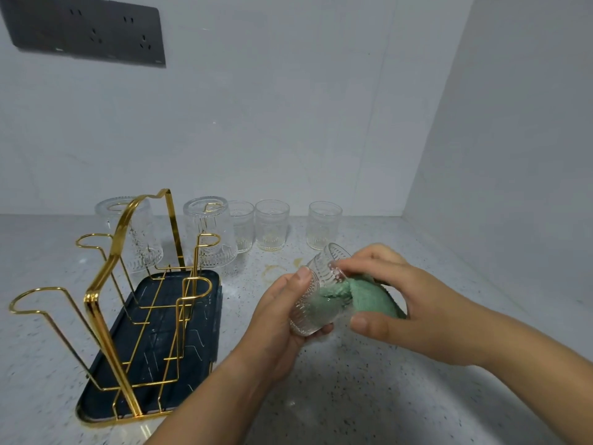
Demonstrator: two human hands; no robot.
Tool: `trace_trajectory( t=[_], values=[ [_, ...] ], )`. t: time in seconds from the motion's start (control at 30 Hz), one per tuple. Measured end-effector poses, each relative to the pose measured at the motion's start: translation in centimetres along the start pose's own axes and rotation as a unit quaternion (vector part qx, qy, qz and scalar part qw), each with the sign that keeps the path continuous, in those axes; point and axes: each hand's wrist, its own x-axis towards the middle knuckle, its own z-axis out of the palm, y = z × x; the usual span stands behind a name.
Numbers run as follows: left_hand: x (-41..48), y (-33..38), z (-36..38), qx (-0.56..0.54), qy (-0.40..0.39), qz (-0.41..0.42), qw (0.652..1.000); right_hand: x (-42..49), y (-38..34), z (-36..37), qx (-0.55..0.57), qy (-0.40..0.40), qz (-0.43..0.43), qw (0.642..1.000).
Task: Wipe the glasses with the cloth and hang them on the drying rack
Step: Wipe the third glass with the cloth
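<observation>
Fingers of the left hand are curled round the glass, holding it up off the desk. The right hand grips the green cloth, part of it pushed into the glass, index finger lying along the outside. The glass is tilted: its long axis runs from up-and-away to down-and-near, wider end low (reads as the mouth, not certain through the embossing). Looks like mid-wipe. Key relation for the hang: the drying rack sits left of both hands, so the left hand is nearer. Two hung glasses sit mouth-down on the far pegs; the near pegs are bare. The closest bare peg is left of the left hand. The glass would need turning mouth-down first. Three standing glasses wait at the back.
</observation>
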Motion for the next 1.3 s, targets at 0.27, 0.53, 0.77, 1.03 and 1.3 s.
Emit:
trace_trajectory(
  t=[0.27,0.53,0.77,1.03,1.3],
  values=[
    [-0.4,-0.1,0.5,0.013,-0.009,0.007,1.0,-0.4,-3.1,-0.1,0.068,-0.085,0.022,0.994],
    [-0.6,-0.3,0.8,0.017,0.001,0.013,1.0,1.6,-3.6,-0.5,-0.019,-0.223,0.038,0.974],
    [-0.5,-0.3,0.2,0.063,0.03,0.105,0.992,2.2,-2.0,-0.3,0.222,-0.246,0.105,0.938],
    [-0.7,0.2,0.6,0.019,-0.029,-0.077,0.996,2.0,-2.2,0.2,-0.236,-0.271,-0.052,0.932],
    [-0.8,0.4,1.1,0.024,-0.004,-0.059,0.998,1.7,-1.7,0.8,-0.086,-0.26,0.0,0.962]
  ],
)
